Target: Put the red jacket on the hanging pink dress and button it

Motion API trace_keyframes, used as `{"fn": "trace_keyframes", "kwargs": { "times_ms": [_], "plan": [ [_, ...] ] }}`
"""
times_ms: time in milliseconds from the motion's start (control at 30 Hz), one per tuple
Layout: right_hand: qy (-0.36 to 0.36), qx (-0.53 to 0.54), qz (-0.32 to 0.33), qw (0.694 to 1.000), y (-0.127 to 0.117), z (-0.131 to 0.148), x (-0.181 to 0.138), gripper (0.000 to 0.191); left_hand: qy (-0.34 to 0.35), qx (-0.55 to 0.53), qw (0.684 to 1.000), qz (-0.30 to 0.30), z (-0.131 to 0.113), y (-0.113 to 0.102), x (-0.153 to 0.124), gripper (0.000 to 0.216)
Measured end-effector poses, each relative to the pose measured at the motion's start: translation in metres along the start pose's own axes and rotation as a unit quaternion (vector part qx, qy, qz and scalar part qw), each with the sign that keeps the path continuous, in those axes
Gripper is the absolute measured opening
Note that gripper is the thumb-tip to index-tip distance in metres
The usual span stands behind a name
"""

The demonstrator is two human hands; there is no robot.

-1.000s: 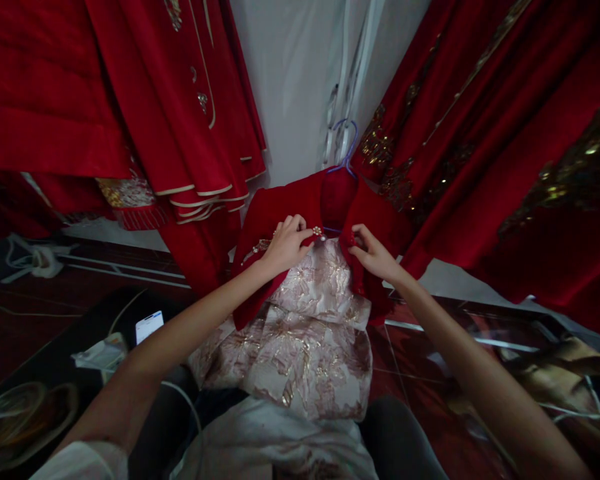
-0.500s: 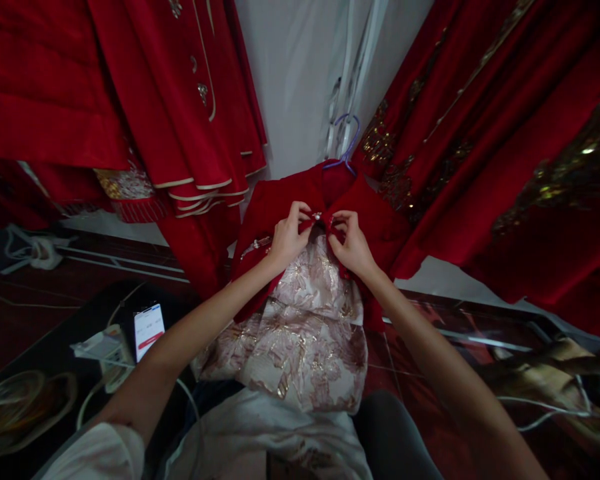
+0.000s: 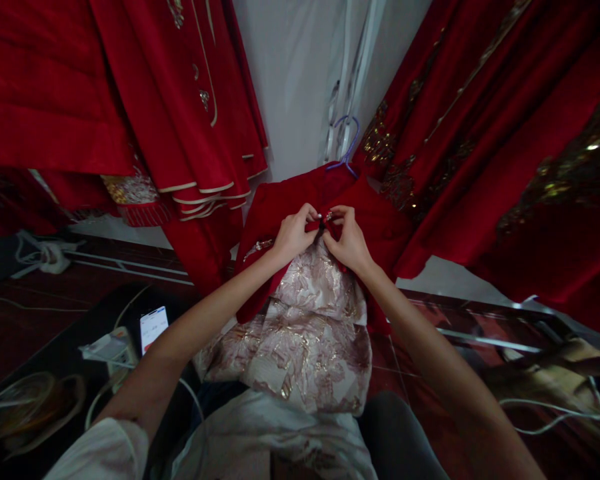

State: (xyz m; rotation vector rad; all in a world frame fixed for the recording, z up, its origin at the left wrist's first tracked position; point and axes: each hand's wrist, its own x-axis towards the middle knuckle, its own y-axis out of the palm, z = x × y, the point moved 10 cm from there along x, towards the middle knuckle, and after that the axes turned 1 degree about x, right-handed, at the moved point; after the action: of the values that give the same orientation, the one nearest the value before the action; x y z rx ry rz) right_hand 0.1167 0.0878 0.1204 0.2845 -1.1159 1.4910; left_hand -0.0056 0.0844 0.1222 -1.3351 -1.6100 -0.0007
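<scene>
A red jacket [image 3: 285, 197] hangs in front of me on a purple hanger [image 3: 349, 148]. My left hand [image 3: 296, 233] pinches the left front edge of the jacket, close to a small pale button or bead [image 3: 320, 216]. Opposite it, my right hand [image 3: 347, 241] pinches the other front edge, where a small shiny trim shows at the fingertips. The two edges nearly meet, with a dark gap between them. Below my hands, a pale pink and gold brocade cloth [image 3: 305, 333] drapes down over my lap. Silvery beading [image 3: 258, 249] decorates the jacket at left.
Red garments with cream edging [image 3: 180, 100] hang at left, and red cloth with gold sequins [image 3: 480, 153] at right. A lit phone [image 3: 153, 327], a power strip [image 3: 121, 350] and a clear round container [image 3: 20, 403] lie on a dark surface at lower left. White cables [image 3: 555, 417] trail at lower right.
My hands have drawn closer together, bringing the jacket's two front edges nearer each other. My right fingers have shifted slightly left. The whole view has shifted a little.
</scene>
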Motion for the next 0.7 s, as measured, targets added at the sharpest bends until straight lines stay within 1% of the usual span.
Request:
{"fn": "trace_keyframes", "kwargs": {
  "times_ms": [100,167,267,367,467,567,700],
  "plan": [
    [-0.006,-0.012,-0.009,1.000,-0.002,0.003,-0.002,0.044,0.023,0.012,0.999,0.027,-0.006,0.003,0.001,0.022],
    [-0.008,-0.014,-0.018,1.000,-0.005,0.003,-0.003,0.039,0.036,0.011,0.998,0.047,-0.010,0.005,0.001,0.023],
    [-0.003,-0.013,-0.033,0.999,-0.008,0.001,-0.004,0.026,0.048,0.005,0.997,0.059,-0.013,0.005,0.000,0.022],
    [0.003,-0.010,-0.042,0.999,-0.010,-0.002,-0.003,0.023,0.055,0.002,0.996,0.063,-0.015,0.004,-0.001,0.024],
    [0.002,-0.012,-0.048,0.999,-0.011,-0.003,-0.002,0.022,0.056,0.008,0.996,0.073,-0.015,0.005,0.000,0.025],
    [0.004,-0.015,-0.056,0.998,-0.013,-0.005,-0.001,0.018,0.046,0.026,0.996,0.076,-0.014,0.006,0.003,0.021],
    [0.012,-0.004,-0.064,0.998,-0.015,-0.009,-0.001,0.016,0.013,0.036,0.996,0.075,-0.009,0.007,0.008,0.016]
  ]
}}
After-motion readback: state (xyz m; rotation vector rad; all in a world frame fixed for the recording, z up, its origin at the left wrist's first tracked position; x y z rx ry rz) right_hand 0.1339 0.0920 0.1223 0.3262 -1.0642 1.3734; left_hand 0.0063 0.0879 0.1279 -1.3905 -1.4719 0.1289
